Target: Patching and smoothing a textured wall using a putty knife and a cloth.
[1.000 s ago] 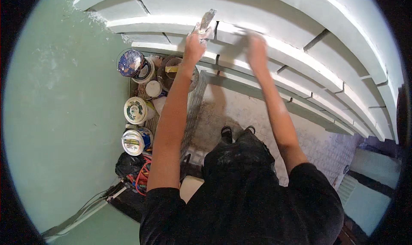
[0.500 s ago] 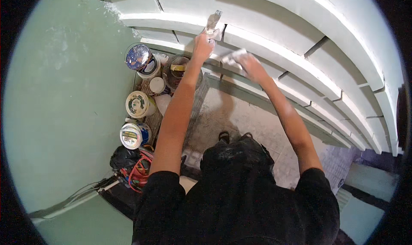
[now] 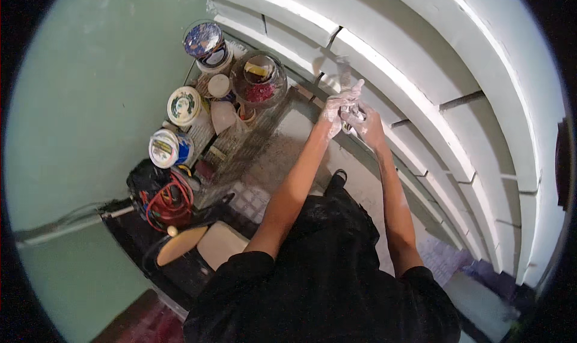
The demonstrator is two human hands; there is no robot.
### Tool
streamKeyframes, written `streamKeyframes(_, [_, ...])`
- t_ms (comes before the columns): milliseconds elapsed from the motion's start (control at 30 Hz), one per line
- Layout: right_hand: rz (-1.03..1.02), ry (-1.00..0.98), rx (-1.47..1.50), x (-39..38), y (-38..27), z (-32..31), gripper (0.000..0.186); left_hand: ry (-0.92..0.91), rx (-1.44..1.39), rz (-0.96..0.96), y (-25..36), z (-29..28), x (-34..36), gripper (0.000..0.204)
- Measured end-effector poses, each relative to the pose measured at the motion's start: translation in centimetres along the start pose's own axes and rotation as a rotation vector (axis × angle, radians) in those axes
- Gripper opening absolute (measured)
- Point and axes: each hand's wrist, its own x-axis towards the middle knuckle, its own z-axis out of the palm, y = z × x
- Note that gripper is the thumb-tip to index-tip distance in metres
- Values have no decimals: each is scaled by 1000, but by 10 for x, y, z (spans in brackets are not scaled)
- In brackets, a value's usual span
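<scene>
My two hands meet in front of the white slatted wall (image 3: 409, 78), both coated in white putty. My left hand (image 3: 334, 112) is closed around a putty knife (image 3: 344, 71), whose blade, blurred, points away from me above the fingers. One whitened finger sticks out to the right. Pressed against it, my right hand (image 3: 366, 125) has bent fingers; what they hold is hidden between the hands. A small dark and yellowish end shows just below where they touch.
Paint buckets (image 3: 184, 106) with stained lids stand along the green wall (image 3: 90, 103) at left. Beside them is a round tub (image 3: 264, 94) with a yellow thing inside. Red cables (image 3: 171, 202) lie on a black bag nearer me. Ledges of the slatted wall project at right.
My hands have come together from apart; the left moved right and nearer me, and the white thing in the right hand is now hidden. The view has turned, showing more floor at left.
</scene>
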Motion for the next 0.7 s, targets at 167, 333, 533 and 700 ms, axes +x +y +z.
streamKeyframes(167, [-79, -151, -310, 26, 41, -27, 53, -41, 131, 220, -26, -12, 9, 29])
streamKeyframes(333, [-157, -140, -394, 36, 44, -39, 63, 361, 215, 557, -23, 7, 15, 35])
streamKeyframes(533, [-238, -97, -446, 46, 38, -42, 56, 425, 959, 664, -22, 29, 45, 73])
streamKeyframes(700, [-132, -158, -495, 42, 21, -48, 58, 467, 1174, 614, -26, 21, 48, 72])
